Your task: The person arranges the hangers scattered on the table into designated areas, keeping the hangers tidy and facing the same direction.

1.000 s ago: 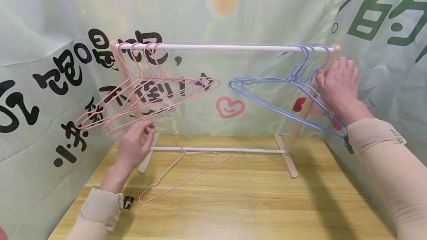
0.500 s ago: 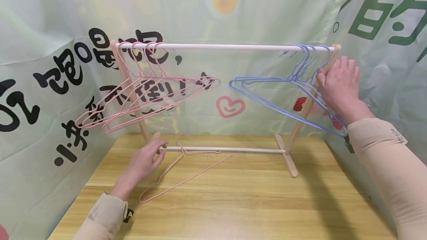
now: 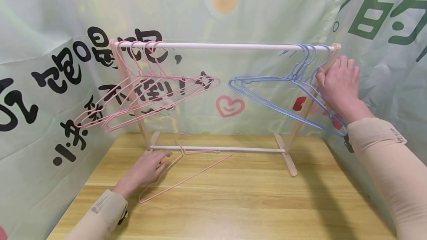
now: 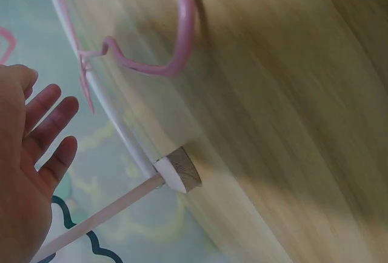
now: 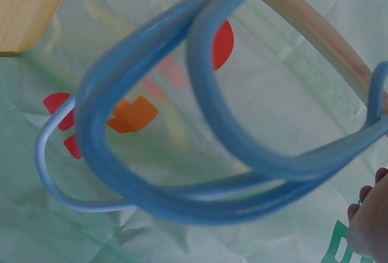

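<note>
In the head view my left hand (image 3: 146,167) hovers low over the table beside a loose pink clothes hanger (image 3: 207,169). Its fingers are loosely bent and hold nothing; the left wrist view shows them apart from the wire. The loose hanger lies partly over the lower white bar (image 3: 250,149) of a small clothes rack. My right hand (image 3: 340,80) grips the upper part of the rack's right wooden post (image 3: 305,108). Several blue hangers (image 3: 293,77) hang beside that hand, and in the right wrist view blue wire loops (image 5: 91,129) cover much of the scene.
Several pink hangers (image 3: 162,73) hang at the left end of the white top rail (image 3: 220,46), well apart from the blue ones. The rack stands on a wooden table (image 3: 233,210). Printed cloth (image 3: 267,6) encloses the back and sides.
My left hand has come down from below the hanging pink hangers to the loose one on the table, moving slightly right. The right hand and the rack have stayed in place.
</note>
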Demonstrator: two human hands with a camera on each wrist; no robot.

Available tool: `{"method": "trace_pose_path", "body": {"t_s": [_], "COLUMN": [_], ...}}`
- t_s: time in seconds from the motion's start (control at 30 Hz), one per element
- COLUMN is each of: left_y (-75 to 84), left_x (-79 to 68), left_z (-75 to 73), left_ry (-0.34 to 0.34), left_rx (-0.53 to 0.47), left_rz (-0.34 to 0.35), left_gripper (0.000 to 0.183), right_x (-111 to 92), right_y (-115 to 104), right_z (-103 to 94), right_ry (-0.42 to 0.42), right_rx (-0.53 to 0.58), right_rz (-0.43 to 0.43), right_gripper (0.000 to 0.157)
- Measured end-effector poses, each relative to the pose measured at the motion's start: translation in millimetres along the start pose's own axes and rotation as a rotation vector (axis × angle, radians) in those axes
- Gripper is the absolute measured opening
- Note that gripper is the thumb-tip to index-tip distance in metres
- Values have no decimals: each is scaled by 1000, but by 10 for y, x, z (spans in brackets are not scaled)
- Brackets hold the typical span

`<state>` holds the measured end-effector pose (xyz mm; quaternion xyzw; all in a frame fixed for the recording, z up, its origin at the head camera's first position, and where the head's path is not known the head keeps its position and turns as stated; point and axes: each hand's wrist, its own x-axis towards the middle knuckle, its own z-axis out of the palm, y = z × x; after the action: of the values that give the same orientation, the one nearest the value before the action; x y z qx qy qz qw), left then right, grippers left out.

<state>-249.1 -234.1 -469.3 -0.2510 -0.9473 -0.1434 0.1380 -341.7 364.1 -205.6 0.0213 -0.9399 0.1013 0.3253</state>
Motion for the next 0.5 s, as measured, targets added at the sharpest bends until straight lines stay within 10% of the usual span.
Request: {"method": "trace_pose_path", "body": {"t_s": [0.5], "left_y": [-42], "left_x": [9], "left_z": [84], "left_ry": [-190], "left_rx": [19], "left_rz": [58], "left_gripper": [42], "right_x": [1], "right_y": [-3], "right_z": [-9], "right_ry": [-10], "right_rx": [-4], "right_rz": [7], "right_gripper": [38]}}
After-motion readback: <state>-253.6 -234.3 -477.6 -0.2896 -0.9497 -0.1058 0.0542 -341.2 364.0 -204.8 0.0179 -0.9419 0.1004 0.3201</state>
